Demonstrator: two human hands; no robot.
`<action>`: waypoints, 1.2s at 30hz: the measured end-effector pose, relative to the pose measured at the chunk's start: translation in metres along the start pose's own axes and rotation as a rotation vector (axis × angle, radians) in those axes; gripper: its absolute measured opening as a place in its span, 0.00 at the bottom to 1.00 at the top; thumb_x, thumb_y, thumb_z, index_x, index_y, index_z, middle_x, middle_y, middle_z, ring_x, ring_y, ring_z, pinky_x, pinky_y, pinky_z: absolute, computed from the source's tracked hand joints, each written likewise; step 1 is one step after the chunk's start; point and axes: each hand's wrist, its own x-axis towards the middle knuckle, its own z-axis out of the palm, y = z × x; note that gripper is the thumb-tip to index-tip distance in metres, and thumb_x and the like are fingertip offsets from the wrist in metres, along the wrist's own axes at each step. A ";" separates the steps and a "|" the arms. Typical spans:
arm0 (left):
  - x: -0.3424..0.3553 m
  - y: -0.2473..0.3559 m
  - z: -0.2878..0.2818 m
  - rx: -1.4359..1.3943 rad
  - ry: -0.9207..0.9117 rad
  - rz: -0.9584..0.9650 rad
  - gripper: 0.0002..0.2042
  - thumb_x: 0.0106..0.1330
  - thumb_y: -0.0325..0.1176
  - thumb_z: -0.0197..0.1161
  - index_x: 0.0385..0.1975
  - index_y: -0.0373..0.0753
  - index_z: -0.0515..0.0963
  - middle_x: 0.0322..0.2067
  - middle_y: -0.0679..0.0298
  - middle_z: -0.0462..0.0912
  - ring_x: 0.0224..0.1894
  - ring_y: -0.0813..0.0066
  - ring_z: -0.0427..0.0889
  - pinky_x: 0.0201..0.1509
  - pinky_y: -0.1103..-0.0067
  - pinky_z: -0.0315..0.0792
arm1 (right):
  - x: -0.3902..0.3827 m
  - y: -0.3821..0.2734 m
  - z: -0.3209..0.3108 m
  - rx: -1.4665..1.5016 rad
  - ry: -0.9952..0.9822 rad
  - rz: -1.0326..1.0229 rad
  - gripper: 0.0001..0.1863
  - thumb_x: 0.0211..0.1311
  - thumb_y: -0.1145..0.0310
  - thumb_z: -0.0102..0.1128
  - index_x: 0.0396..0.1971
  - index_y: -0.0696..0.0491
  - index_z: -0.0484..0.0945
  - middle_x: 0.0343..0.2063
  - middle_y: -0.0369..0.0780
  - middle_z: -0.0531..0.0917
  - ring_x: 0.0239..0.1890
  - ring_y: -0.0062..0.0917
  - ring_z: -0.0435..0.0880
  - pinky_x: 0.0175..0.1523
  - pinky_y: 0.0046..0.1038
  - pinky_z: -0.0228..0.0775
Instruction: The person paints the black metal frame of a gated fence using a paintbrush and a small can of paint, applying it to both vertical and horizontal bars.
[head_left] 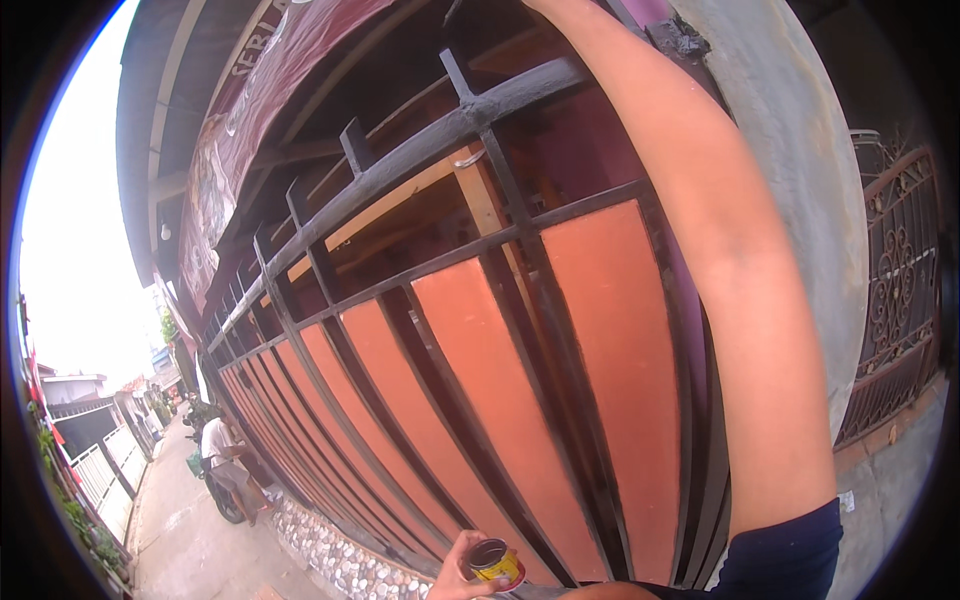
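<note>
My left hand (455, 575) is closed round a small open paint can (499, 572) with a yellow and red label, low in front of the fence. The inside of the can looks dark. My right arm (745, 260), in a dark blue sleeve, reaches up past the fence's near end; its hand lies beyond the top edge of the picture. Before me stands a metal fence (460, 110) with dark bars, a thick top rail and short upright spikes. Orange panels (620, 340) fill the spaces between its lower bars.
To the right rise a grey wall (800, 120) and an ornate brown gate (895, 270). A person (225, 460) bends beside a motorbike (222, 500) down the lane (185, 540) at left. Pebbled ground (335, 555) borders the fence foot. A printed banner (235, 130) hangs above.
</note>
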 end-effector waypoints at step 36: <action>-0.004 -0.003 0.004 -0.023 -0.074 -0.030 0.30 0.48 0.40 0.79 0.45 0.39 0.65 0.38 0.59 0.79 0.43 0.71 0.79 0.49 0.74 0.72 | -0.040 -0.047 -0.038 0.302 -0.552 0.133 0.15 0.71 0.63 0.43 0.44 0.61 0.62 0.16 0.50 0.80 0.14 0.33 0.81 0.18 0.35 0.74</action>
